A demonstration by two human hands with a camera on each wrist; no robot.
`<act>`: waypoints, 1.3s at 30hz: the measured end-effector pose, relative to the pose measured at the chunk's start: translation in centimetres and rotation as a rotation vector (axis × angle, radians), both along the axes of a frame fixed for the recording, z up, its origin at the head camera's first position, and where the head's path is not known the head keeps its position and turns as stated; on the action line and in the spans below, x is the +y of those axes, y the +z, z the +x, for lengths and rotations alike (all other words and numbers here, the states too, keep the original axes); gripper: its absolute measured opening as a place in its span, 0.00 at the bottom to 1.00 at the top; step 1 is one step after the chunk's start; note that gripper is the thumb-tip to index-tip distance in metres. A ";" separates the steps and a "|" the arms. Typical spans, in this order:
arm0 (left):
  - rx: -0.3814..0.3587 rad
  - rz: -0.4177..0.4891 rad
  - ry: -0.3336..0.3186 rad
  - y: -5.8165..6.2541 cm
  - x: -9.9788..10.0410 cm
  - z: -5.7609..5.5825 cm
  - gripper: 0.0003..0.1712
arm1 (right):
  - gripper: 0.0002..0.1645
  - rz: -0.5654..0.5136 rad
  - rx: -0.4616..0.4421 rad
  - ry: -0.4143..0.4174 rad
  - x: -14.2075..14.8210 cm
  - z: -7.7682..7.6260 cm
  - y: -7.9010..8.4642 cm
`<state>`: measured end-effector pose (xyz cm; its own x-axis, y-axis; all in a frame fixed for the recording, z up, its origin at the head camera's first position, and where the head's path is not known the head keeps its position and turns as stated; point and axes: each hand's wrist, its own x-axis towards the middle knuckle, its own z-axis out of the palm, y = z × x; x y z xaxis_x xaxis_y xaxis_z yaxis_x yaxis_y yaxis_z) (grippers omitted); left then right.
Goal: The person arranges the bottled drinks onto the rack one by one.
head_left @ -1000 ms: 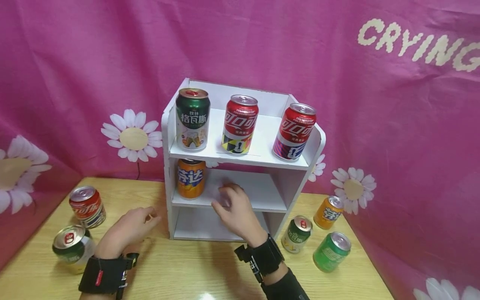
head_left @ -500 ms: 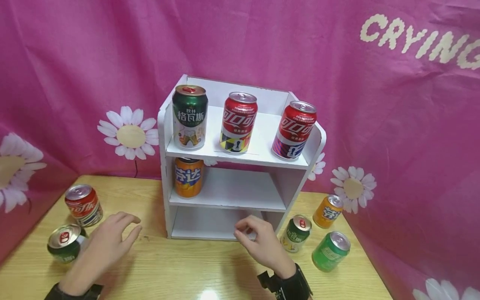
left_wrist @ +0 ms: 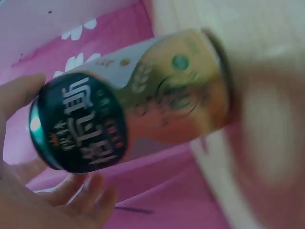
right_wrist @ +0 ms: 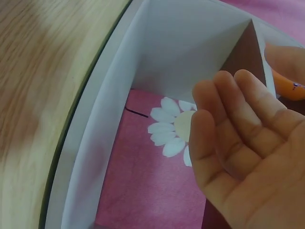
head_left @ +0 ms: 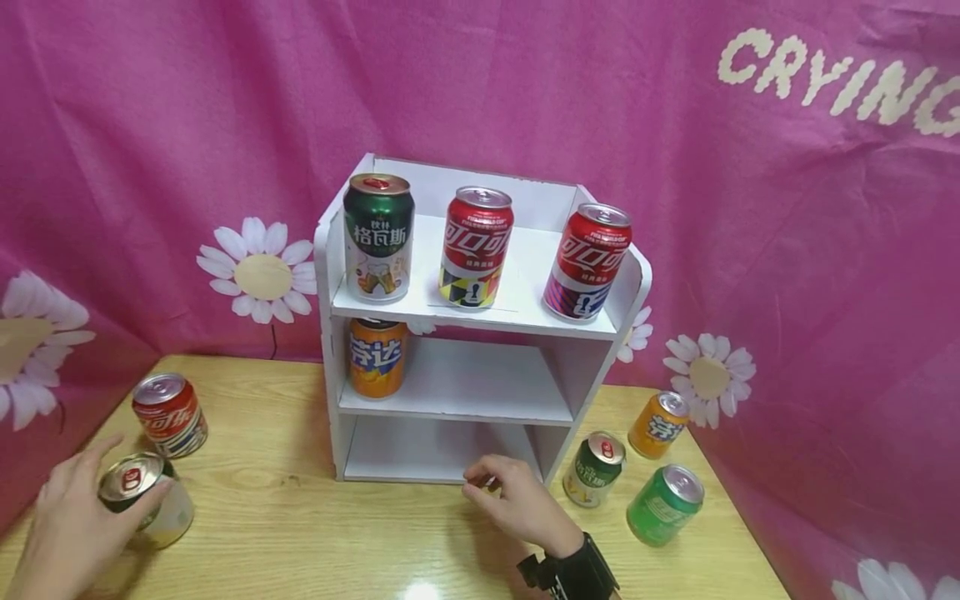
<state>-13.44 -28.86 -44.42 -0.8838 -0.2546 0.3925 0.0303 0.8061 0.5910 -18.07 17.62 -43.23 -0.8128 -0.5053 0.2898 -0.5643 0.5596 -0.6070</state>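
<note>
One can (left_wrist: 131,102) lettered 格瓦斯 has the left hand (head_left: 75,517) curled round it, the right hand (head_left: 519,504) loosely relaxed.

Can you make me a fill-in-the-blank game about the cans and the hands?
1. On the white shelf, there are ____ cans on the top level.
2. The shelf's orange can stands on the ____ level.
3. The left hand is at a can whose pull tab is coloured ____.
4. The right hand is holding ____.

Missing words: three; middle; red; nothing.
</note>
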 end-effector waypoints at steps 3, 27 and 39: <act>-0.122 0.110 0.000 -0.9 -0.8 0.0 0.49 | 0.06 0.002 -0.019 0.003 0.0 -0.1 -0.3; -0.142 0.355 -0.166 -3.2 0.1 -1.1 0.42 | 0.04 0.000 -0.086 0.030 -0.6 -0.4 -0.5; -0.027 0.465 -0.398 1.4 5.3 -2.6 0.38 | 0.06 0.037 -0.108 0.019 0.2 -0.6 -0.6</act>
